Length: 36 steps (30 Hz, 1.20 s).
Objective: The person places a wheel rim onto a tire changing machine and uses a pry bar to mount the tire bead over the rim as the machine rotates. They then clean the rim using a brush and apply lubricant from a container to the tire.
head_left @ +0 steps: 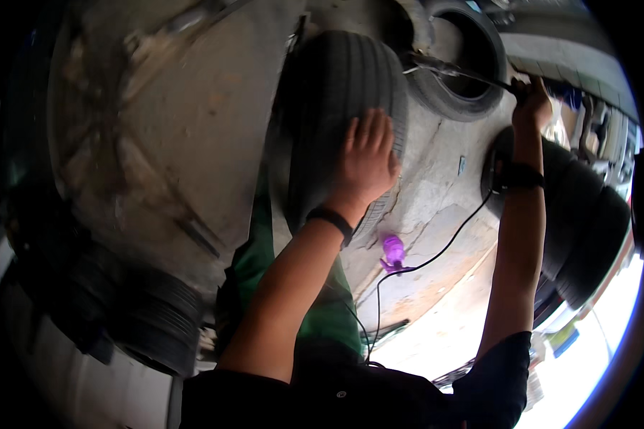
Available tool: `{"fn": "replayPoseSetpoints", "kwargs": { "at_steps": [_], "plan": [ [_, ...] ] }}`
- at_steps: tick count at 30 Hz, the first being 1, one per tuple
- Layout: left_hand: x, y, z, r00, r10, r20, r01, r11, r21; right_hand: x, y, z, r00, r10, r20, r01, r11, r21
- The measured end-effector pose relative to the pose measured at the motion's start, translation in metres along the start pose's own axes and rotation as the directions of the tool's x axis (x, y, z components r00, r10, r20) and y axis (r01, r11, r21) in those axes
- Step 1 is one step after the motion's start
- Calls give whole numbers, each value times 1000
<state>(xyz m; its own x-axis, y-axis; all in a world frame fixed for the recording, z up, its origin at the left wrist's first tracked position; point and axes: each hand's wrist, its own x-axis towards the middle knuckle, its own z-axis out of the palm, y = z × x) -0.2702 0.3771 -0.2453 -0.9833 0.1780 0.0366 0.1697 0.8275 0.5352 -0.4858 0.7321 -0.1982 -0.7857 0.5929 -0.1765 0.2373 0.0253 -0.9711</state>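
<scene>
An upright black tyre (336, 75) stands in front of me, with my left hand (365, 154) resting on its tread, fingers stretched out. At the upper right, my right hand (532, 104) grips the dark handle of a long metal tool (465, 71), whose far end reaches left toward the upright tyre. Behind that tool another tyre (454, 107) lies flat on the concrete floor (436, 171). The tool's far end is too small to make out clearly.
A large worn metal plate (193, 107) fills the left. Stacked tyres stand at the lower left (154, 314) and at the right (579, 229). A purple plastic bottle (393, 250) and a black cable (436, 257) lie on the floor. Bright light comes in at the lower right.
</scene>
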Motion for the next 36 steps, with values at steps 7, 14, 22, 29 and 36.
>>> {"fn": "replayPoseSetpoints", "kwargs": {
  "at_steps": [7, 14, 22, 29, 36],
  "plan": [
    [1, -7, -19, 988, 145, 53, -153, 974, 170, -35, -8, 45, 995, -95, -37, 97, 993, 71],
    [-4, 6, -18, 960, 256, 112, -276, 932, 234, -41, -3, 37, 874, -434, -218, 414, 901, -132],
    [-8, 0, -16, 957, 249, 151, -281, 927, 249, -54, -14, 34, 962, -222, -162, 201, 970, -134],
    [-4, 4, -15, 956, 249, 156, -284, 921, 265, -58, -14, 26, 984, -135, -115, 124, 988, -96],
    [0, 3, -13, 953, 263, 152, -297, 912, 282, -58, -7, 33, 970, -201, -140, 181, 973, -145]
  ]
}}
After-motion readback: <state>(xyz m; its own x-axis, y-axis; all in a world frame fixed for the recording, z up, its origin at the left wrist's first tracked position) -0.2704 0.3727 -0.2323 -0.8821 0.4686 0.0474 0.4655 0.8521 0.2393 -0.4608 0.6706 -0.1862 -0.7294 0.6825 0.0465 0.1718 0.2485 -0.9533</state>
